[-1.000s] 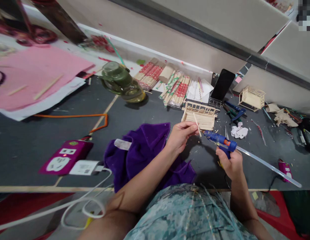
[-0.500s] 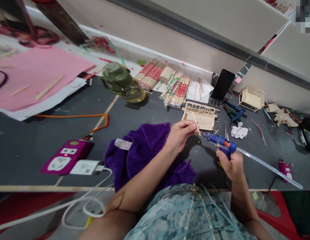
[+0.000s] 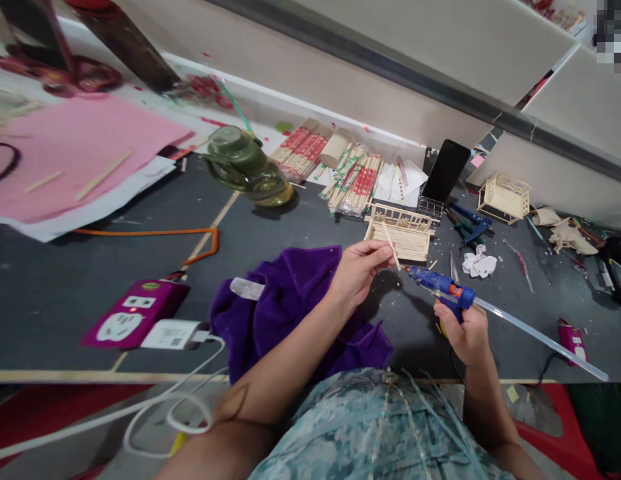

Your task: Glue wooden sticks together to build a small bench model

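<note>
Between thumb and fingers, my left hand (image 3: 363, 270) pinches a thin wooden stick (image 3: 389, 239) that points up and away from me. My right hand (image 3: 463, 327) is wrapped round the handle of a blue hot glue gun (image 3: 440, 285). A long clear glue stick (image 3: 540, 339) juts out of the gun's back end. The gun's nozzle is at the near end of the wooden stick; whether they touch I cannot tell. Just beyond my left hand lies a small wooden model (image 3: 400, 237) with a slatted base and a railing.
A purple cloth (image 3: 280, 300) lies under my left forearm. Farther back are a green-lidded jug (image 3: 247, 167), packed chopsticks (image 3: 357, 180), a phone (image 3: 446, 170) and pliers (image 3: 473, 227). Another wooden model (image 3: 505, 197) stands at right, a power strip (image 3: 137, 313) at left.
Almost nothing differs. Both hands hold the same things in nearly the same place, and the glue gun has dropped very slightly.
</note>
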Demonstrator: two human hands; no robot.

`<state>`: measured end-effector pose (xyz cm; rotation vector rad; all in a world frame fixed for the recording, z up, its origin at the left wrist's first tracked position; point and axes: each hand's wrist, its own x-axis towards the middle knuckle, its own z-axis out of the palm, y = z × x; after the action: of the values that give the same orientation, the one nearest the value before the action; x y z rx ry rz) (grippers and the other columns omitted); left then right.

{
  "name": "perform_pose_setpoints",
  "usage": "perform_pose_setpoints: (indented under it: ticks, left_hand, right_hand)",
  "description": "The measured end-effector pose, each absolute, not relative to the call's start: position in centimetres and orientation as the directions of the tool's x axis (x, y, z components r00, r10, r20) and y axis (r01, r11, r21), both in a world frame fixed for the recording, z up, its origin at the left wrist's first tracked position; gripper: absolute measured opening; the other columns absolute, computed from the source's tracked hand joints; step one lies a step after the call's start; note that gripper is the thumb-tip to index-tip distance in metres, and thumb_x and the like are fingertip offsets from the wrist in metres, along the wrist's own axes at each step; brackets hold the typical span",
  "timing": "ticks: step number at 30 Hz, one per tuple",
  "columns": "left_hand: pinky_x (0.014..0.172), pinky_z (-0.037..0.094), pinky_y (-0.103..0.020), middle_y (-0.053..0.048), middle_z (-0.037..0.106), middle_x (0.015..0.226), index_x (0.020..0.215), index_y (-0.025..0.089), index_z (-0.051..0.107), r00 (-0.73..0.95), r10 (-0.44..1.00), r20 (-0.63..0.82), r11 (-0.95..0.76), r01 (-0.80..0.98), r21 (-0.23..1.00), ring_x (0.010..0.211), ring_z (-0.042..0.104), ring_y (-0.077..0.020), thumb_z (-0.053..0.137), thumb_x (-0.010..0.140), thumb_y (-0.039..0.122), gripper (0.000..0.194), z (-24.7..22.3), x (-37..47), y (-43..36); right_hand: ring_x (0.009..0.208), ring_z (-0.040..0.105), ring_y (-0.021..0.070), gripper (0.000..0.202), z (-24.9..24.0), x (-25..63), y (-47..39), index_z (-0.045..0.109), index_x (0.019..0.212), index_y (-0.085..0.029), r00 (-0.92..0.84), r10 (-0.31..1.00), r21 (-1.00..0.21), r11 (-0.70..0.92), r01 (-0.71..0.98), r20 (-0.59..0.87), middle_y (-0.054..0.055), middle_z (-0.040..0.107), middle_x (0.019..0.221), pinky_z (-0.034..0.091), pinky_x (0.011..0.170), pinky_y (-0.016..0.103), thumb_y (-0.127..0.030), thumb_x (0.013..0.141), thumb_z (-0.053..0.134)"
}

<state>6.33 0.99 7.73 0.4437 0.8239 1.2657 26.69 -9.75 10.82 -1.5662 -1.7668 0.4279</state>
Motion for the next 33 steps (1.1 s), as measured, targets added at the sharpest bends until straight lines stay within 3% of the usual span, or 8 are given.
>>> perform_pose_setpoints:
  ticks: [13,22,27,31,33]
  left_hand:
    - [0.058,0.054,-0.019,0.001,0.070,0.060,0.068,0.017,0.079,0.075,0.956,-0.283,0.263,-0.643,0.719,0.053,0.061,-0.0078,0.103,0.044,0.036,0.039,7.7,6.2,0.9]
    - [0.059,0.055,-0.022,-0.001,0.071,0.063,0.068,0.016,0.078,0.069,0.955,-0.288,0.264,-0.642,0.720,0.054,0.062,-0.0090,0.101,0.046,0.033,0.037,7.7,6.3,0.9]
    - [0.058,0.054,-0.022,0.000,0.070,0.062,0.069,0.015,0.078,0.078,0.949,-0.306,0.281,-0.649,0.707,0.053,0.061,-0.0088,0.102,0.045,0.032,0.038,7.8,6.5,0.8]
    - [0.056,0.053,-0.020,0.000,0.069,0.060,0.069,0.015,0.078,0.104,0.941,-0.322,0.309,-0.653,0.691,0.052,0.060,-0.0083,0.102,0.043,0.033,0.040,8.2,6.5,0.8]
    - [0.056,0.053,-0.020,0.000,0.068,0.059,0.067,0.015,0.077,0.105,0.943,-0.317,0.306,-0.649,0.697,0.051,0.060,-0.0081,0.103,0.042,0.034,0.041,8.3,6.4,0.9]
  right_hand:
    - [0.070,0.075,0.0247,0.032,10.5,27.0,-10.1,0.079,0.101,-0.020,0.008,0.952,-0.641,0.201,0.741,0.307,0.008,0.080,0.082,0.063,0.075,0.035,-0.046,0.095,0.061]
    - [0.060,0.071,0.0232,0.029,10.8,27.0,-10.2,0.079,0.097,-0.021,0.009,0.968,-0.690,0.172,0.703,0.250,0.005,0.077,0.073,0.061,0.067,0.035,-0.045,0.094,0.063]
    - [0.064,0.072,0.0232,0.029,10.8,27.2,-10.2,0.079,0.099,-0.021,0.007,0.971,-0.702,0.167,0.692,0.239,0.005,0.078,0.076,0.062,0.071,0.035,-0.044,0.094,0.063]
    - [0.071,0.073,0.0236,0.027,10.6,27.8,-10.1,0.080,0.094,-0.022,0.051,0.982,-0.734,0.103,0.671,0.184,0.006,0.079,0.081,0.061,0.072,0.034,-0.046,0.090,0.069]
    - [0.065,0.069,0.0208,0.029,10.2,28.7,-9.9,0.080,0.089,-0.020,0.148,0.979,-0.793,0.020,0.609,0.139,0.004,0.076,0.073,0.059,0.065,0.032,-0.048,0.086,0.073]
